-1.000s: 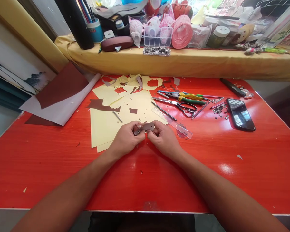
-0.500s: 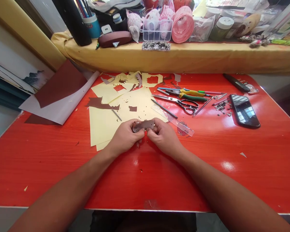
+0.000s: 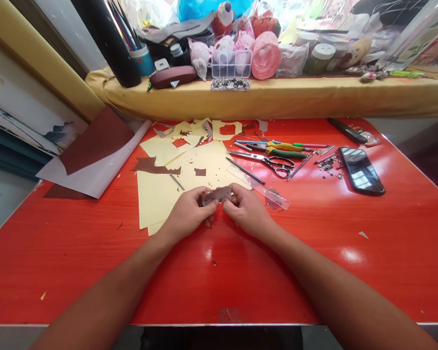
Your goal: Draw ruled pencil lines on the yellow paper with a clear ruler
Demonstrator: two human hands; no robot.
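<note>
- Head view: small brown piece [image 3: 219, 194] held up between both hands, over the near edge of the yellow sheets [image 3: 155, 201].
- Left hand [image 3: 189, 209]: fingers closed on the piece's left end, thumb along its lower edge.
- Right hand [image 3: 250, 208]: thumb and fingers pinched together on the right end; fingertips partly hidden.
- Piece sits crosswise between the two thumbs, touching both hands; thin, flat, strip-like, matte, leather-looking. Tiny dark marks near right end, too small to tell if holes.
- Desk [image 3: 175, 287]: glossy red, wood-grain streaks, bright glare spots.
- Yellow sheets: smooth, papery, overlapping, cut-outs at far end. Jagged brown scrap [image 3: 154, 166], small squarish brown scrap [image 3: 200, 172] and thin metal rod [image 3: 177, 182] on top.
- Right of hands: clear plastic strip [image 3: 277, 198], slim dark rod [image 3: 246, 170], metal scissors [image 3: 282, 166] with looped handles, pliers [image 3: 286, 151] with yellow and green grips.
- Farther right: loose little metal bits [image 3: 327, 166] beside a shiny black phone [image 3: 362, 170].
- Far left: big brown sheet [image 3: 98, 138], pale underside curling over.
- Behind: ledge [image 3: 204, 104] in yellowish cloth; clear compartment box [image 3: 231, 64], ridged pink roll [image 3: 266, 56], oval maroon case [image 3: 173, 77].
</note>
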